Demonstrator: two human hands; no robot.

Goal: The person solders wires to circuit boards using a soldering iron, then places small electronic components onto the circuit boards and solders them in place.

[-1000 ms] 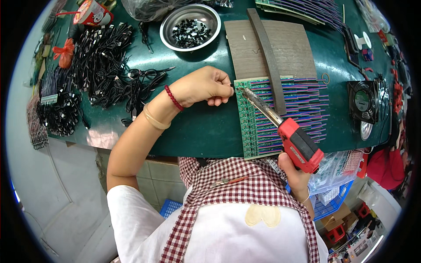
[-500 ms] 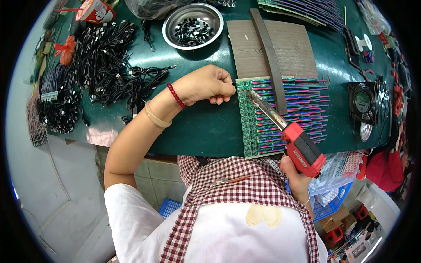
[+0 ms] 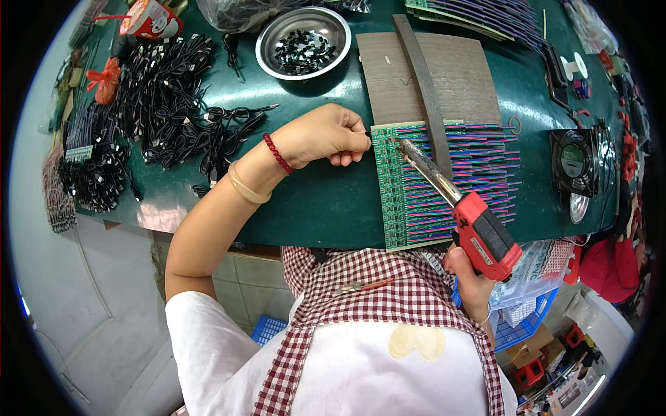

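Observation:
My right hand (image 3: 470,279) grips the red and black handle of a soldering gun (image 3: 485,239). Its metal tip reaches the upper left part of a green circuit board panel (image 3: 393,201), close above it or touching; I cannot tell which. Thin coloured wires (image 3: 458,201) run rightward off the panel in rows. At the panel's upper left edge my left hand (image 3: 343,139) is closed in a pinch, on a small dark piece that barely shows and is mostly hidden by the fingers. A dark metal bar (image 3: 424,90) lies across the wires and a brown board (image 3: 385,76).
A steel bowl (image 3: 267,59) of small black connectors stands at the back. Bundles of black cables (image 3: 166,97) cover the left side of the green table (image 3: 312,208). To the right are a black fan (image 3: 574,163) and a white spool (image 3: 574,67). More wired boards (image 3: 472,17) lie at the far edge.
The soldering gun and my right hand have shifted slightly right, the tip drawing a little away from the panel's left edge. My left hand stays nearly in place, still pinched.

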